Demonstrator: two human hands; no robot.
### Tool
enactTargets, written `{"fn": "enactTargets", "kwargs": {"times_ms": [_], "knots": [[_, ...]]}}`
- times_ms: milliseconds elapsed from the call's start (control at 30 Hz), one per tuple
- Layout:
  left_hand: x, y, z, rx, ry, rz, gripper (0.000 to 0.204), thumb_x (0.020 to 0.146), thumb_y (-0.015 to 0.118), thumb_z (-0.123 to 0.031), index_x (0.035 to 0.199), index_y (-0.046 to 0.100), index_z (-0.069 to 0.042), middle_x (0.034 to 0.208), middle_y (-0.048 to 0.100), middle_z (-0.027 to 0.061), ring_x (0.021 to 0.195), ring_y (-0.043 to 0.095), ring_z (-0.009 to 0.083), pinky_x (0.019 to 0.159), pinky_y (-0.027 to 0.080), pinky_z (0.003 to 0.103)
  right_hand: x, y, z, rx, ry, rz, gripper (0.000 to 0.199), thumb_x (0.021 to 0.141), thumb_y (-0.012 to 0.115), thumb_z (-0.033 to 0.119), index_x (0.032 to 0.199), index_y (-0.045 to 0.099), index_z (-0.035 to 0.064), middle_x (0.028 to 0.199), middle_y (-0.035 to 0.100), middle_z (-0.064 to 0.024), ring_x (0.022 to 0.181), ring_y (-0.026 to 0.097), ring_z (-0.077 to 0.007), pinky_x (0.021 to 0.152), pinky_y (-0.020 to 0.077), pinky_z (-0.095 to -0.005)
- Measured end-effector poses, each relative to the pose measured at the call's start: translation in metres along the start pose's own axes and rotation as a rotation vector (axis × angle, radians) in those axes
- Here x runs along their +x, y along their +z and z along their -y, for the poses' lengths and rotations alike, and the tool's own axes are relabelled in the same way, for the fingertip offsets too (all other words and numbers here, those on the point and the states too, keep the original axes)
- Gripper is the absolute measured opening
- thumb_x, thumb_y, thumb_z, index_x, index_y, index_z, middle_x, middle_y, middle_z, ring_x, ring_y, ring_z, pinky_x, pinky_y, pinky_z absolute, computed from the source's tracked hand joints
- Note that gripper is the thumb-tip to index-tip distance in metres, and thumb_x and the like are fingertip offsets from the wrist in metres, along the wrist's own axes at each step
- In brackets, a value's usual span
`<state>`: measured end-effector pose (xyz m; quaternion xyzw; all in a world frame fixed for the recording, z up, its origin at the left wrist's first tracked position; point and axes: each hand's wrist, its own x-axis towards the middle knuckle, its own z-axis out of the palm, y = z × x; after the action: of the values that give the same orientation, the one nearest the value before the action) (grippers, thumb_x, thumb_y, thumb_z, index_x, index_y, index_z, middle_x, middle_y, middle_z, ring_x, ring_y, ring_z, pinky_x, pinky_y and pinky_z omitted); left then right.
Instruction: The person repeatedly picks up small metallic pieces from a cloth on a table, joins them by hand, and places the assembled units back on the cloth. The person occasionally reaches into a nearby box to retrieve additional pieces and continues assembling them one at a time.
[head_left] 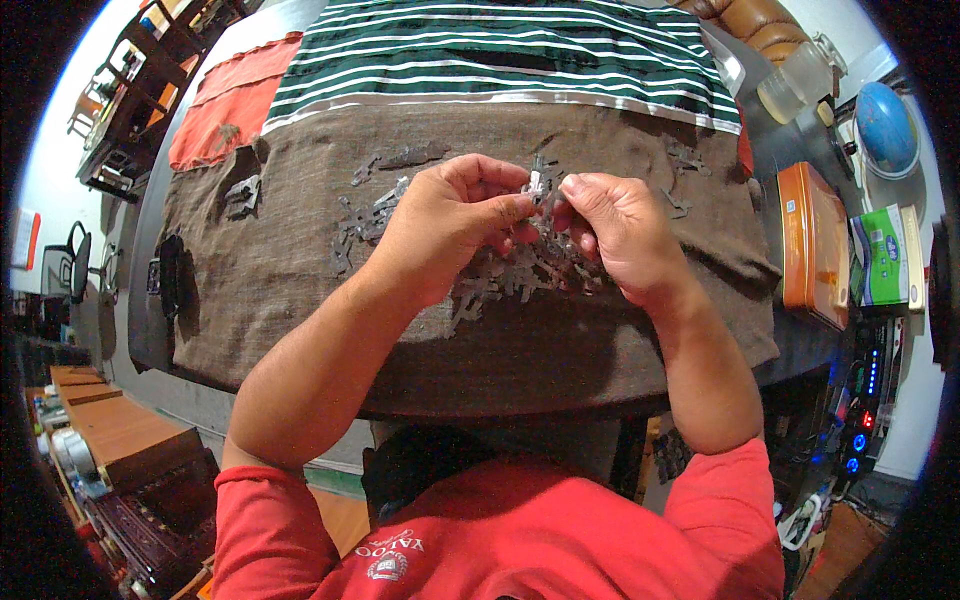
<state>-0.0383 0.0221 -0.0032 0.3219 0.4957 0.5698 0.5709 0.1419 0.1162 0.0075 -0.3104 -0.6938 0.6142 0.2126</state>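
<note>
Above the middle of a brown cloth (300, 320), my two hands come close together. My left hand (455, 215) pinches a small shiny grey piece (536, 184) between thumb and fingers. Right beside it, my right hand (620, 225) is closed, thumb against curled fingers; what lies in that pinch is too small to make out. Under and in front of the hands spreads a heap of small flat grey pieces (500, 280). More such pieces (368, 222) lie left of my left hand, partly hidden by it.
A green-and-white striped cloth (420, 60) and an orange-red cloth (225, 110) cover the table's far side. Small grey clusters lie at left (242, 196) and right (686, 156). Along the right stand an orange tin box (812, 245), a jar (795, 85) and a green-and-white packet (880, 255).
</note>
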Motion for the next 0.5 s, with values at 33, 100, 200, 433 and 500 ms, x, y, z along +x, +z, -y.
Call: {"fn": "enactTargets", "kwargs": {"times_ms": [33, 100, 200, 433, 500], "knots": [[0.0003, -0.0004, -0.0002, 0.001, 0.004, 0.005, 0.024, 0.091, 0.069, -0.01, 0.111, 0.062, -0.001, 0.095, 0.07, 0.0074, 0.077, 0.067, 0.0132, 0.064, 0.052, 0.024, 0.0004, -0.0004, -0.0003, 0.011, 0.01, -0.004, 0.032, 0.101, 0.056, 0.025, 0.08, 0.066, 0.0027, 0.064, 0.055, 0.0032, 0.057, 0.045, -0.0035, 0.052, 0.0368, -0.0218], [0.0009, -0.001, -0.0009, 0.011, -0.003, 0.001, 0.024, 0.091, 0.069, -0.009, 0.112, 0.061, -0.002, 0.095, 0.07, 0.0068, 0.078, 0.068, 0.0135, 0.064, 0.052, 0.024, 0.0015, 0.0, -0.0007, 0.066, 0.03, -0.006, 0.03, 0.101, 0.058, 0.024, 0.08, 0.066, 0.0035, 0.065, 0.055, 0.0033, 0.056, 0.045, -0.0028, 0.051, 0.036, -0.0196], [-0.0008, 0.0014, 0.0005, 0.09, 0.063, 0.024, 0.024, 0.09, 0.07, -0.008, 0.111, 0.062, -0.001, 0.096, 0.069, 0.0069, 0.08, 0.068, 0.0137, 0.065, 0.052, 0.024, 0.0017, 0.0012, 0.0001, 0.188, 0.067, -0.01, 0.028, 0.099, 0.06, 0.024, 0.08, 0.066, 0.0036, 0.066, 0.057, 0.0023, 0.057, 0.047, -0.0031, 0.051, 0.0382, -0.0194], [-0.0016, 0.0057, 0.0042, 0.036, 0.098, 0.019, 0.023, 0.088, 0.072, -0.005, 0.108, 0.063, -0.001, 0.092, 0.07, 0.0064, 0.077, 0.068, 0.0136, 0.066, 0.053, 0.024, -0.0029, 0.0068, 0.0042, 0.004, 0.04, -0.071, 0.033, 0.101, 0.057, 0.025, 0.078, 0.067, 0.0037, 0.066, 0.059, 0.0013, 0.056, 0.048, -0.0041, 0.052, 0.0393, -0.021], [-0.0017, 0.0056, 0.0047, 0.054, 0.108, 0.011, 0.023, 0.087, 0.073, -0.005, 0.107, 0.063, 0.0, 0.091, 0.07, 0.0065, 0.076, 0.068, 0.0138, 0.066, 0.054, 0.024, -0.005, 0.0057, 0.0046, -0.095, -0.006, -0.07, 0.036, 0.101, 0.055, 0.027, 0.078, 0.067, 0.0017, 0.067, 0.06, -0.0011, 0.058, 0.049, -0.0071, 0.054, 0.0408, -0.0248]]}}
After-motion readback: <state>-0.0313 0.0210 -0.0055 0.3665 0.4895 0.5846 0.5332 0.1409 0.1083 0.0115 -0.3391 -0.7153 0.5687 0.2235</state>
